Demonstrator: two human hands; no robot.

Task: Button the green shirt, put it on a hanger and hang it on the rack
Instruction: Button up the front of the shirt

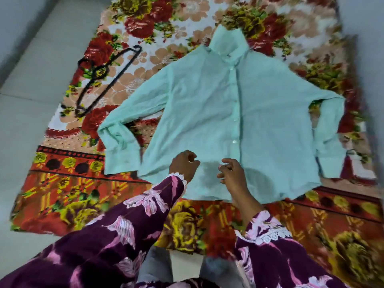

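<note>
A pale green long-sleeved shirt [209,113] lies flat, front up, on a flowered blanket, collar pointing away from me and sleeves spread to both sides. A row of white buttons [234,119] runs down its placket. My left hand [184,165] hovers over the lower front near the hem, fingers curled with nothing in them. My right hand [232,173] is beside it, a little right, fingers loosely apart above the cloth. A black hanger [104,77] lies on the blanket to the left of the shirt. No rack is in view.
The red, yellow and white flowered blanket [182,223] covers the floor under the shirt. Pale bare floor [33,80] runs along the left side. My purple flowered sleeves fill the bottom of the view.
</note>
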